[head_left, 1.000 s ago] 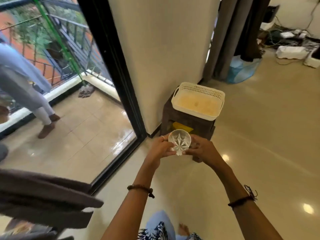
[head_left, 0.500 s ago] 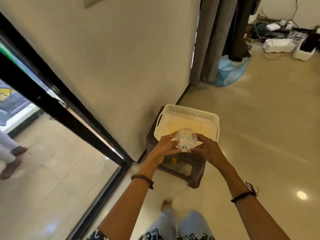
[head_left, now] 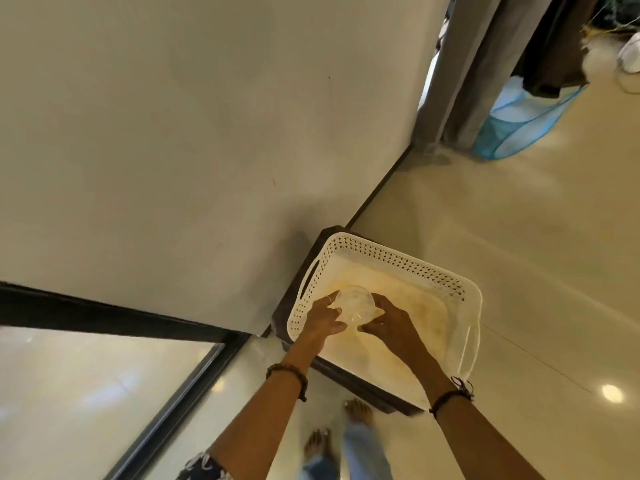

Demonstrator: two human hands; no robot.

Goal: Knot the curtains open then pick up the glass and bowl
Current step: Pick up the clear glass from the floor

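At far left we note a dark door frame (head_left: 114,317) meeting a plain cream wall (head_left: 207,133). Our left hand (head_left: 323,318) and right hand (head_left: 389,323) both close around a clear cut-glass bowl (head_left: 356,304), fingers curled on its sides, holding it above a white perforated plastic basket (head_left: 464,296) with handle slots. The basket sits on a dark brown stool (head_left: 360,386) against the wall. Further right, grey curtains (head_left: 464,64) hang to the glossy tiled floor (head_left: 536,220), beside a blue mesh hamper (head_left: 512,123).
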